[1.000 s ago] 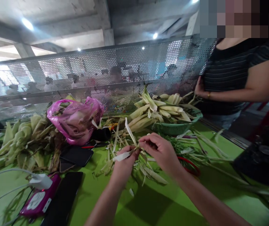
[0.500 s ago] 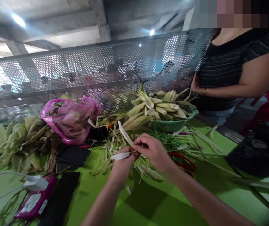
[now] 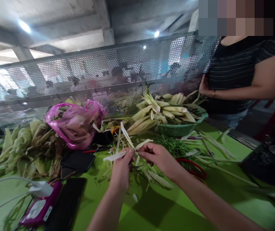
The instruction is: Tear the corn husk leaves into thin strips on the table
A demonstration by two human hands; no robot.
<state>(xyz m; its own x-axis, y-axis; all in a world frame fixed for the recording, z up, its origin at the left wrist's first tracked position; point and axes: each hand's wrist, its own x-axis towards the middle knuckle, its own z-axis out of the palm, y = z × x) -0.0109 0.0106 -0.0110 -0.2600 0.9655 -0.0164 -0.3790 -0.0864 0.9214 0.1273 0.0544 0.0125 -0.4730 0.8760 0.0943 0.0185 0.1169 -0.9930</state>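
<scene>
Pale corn husk strips (image 3: 126,133) meet between my two hands, over scraps on the table. My left hand (image 3: 121,170) is closed, its thumb pressing the strips where they join; one white strip end lies across it and points left. Just to the right, my right hand (image 3: 160,157) pinches another pale husk strip (image 3: 144,143) close to that same joint. Its fingertips nearly touch those of my left hand. The exact crossing of the strips is partly hidden by my fingers. Under both hands lie torn husk pieces (image 3: 160,179).
A green basket (image 3: 178,129) piled with corn husks (image 3: 166,107) stands behind. A pink plastic bag (image 3: 76,125), more husks (image 3: 29,144), phones (image 3: 79,160) and a purple power bank (image 3: 41,205) are leftward. Green strands (image 3: 173,146) lie right. A person (image 3: 236,73) stands beside the perforated screen (image 3: 91,73).
My hands have drawn slightly apart at the joint. A pale strip now shows above my right fingers, and my left hand has turned more upright. The view has shifted slightly.
</scene>
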